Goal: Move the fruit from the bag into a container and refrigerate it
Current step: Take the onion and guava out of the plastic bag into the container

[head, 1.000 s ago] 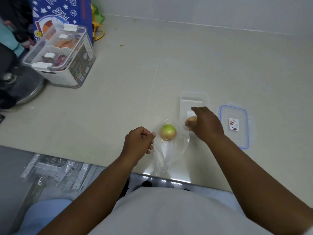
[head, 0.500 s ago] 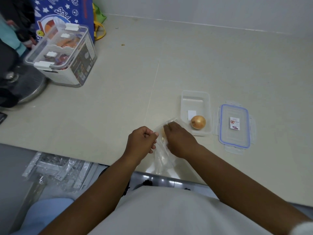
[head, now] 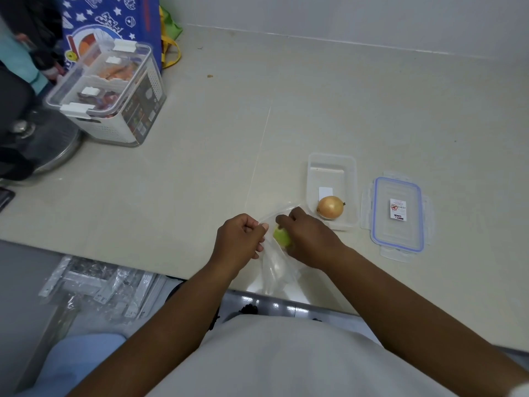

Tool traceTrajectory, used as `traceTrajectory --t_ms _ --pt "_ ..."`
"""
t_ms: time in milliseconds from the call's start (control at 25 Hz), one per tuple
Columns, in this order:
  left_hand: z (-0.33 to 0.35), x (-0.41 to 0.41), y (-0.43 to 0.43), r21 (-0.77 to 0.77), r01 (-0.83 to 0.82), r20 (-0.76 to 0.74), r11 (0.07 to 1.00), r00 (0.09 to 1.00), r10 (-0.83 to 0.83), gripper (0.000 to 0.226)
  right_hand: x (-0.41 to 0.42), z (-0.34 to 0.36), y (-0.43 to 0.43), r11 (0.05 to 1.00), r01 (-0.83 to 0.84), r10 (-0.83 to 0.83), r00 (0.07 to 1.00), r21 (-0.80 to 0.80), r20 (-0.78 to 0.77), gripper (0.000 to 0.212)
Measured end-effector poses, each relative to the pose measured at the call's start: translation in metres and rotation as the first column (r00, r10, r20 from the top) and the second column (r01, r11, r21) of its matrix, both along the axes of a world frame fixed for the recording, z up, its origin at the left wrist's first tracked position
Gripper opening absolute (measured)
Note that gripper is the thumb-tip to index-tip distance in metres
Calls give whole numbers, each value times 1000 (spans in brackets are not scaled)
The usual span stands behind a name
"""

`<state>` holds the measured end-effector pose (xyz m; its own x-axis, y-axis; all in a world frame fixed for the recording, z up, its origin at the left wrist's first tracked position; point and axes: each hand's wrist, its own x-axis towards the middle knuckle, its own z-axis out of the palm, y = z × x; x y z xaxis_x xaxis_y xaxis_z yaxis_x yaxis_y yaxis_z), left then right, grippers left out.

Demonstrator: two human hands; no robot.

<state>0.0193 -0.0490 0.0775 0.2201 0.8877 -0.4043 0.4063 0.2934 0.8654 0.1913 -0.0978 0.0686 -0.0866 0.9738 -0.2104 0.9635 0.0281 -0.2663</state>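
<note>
Our right hand (head: 307,239) grips the green fruit (head: 282,237) inside the bag (head: 276,265), whose edge our left hand (head: 239,239) pinches.

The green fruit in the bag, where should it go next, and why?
Probably lift the round green fruit out of the clear plastic bag and set it in the clear rectangular container. The right hand is already closed around it, the left hand holds the bag's edge, and the container holds only one round yellow-brown fruit, with room beside it.
</note>
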Motion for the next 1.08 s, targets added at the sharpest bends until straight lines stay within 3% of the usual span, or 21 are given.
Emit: traceTrajectory --t_ms 160,240,320,400,480,760,960,1080 --pt "1 2 4 -4 -19 19 1000 1000 19 18 18 34 -16 967 169 -89 926 193 -368 67" --pt "0 3 5 -9 -22 14 1000 1000 22 17 40 42 -11 889 337 -166 868 309 -468 69" --pt "0 5 4 -16 -17 10 1000 1000 17 18 65 41 4 802 516 -327 801 301 -502 68" --pt "-1 6 4 -18 -12 9 1000 1000 12 18 88 31 26 769 609 -498 762 195 -413 67" --pt "-1 5 5 -16 -8 7 1000 1000 8 18 104 17 48 792 604 -566 781 88 -263 65" --pt "-3 2 7 -18 -7 7 1000 1000 7 17 116 -24 88 837 524 -527 849 -156 24 57" --pt "-4 0 9 -29 -20 33 999 999 21 17 109 -17 80 863 497 -494 867 -90 60 58" --pt "-6 -5 12 -23 -32 43 999 999 33 17 90 -4 43 839 488 -449 871 240 -201 39"
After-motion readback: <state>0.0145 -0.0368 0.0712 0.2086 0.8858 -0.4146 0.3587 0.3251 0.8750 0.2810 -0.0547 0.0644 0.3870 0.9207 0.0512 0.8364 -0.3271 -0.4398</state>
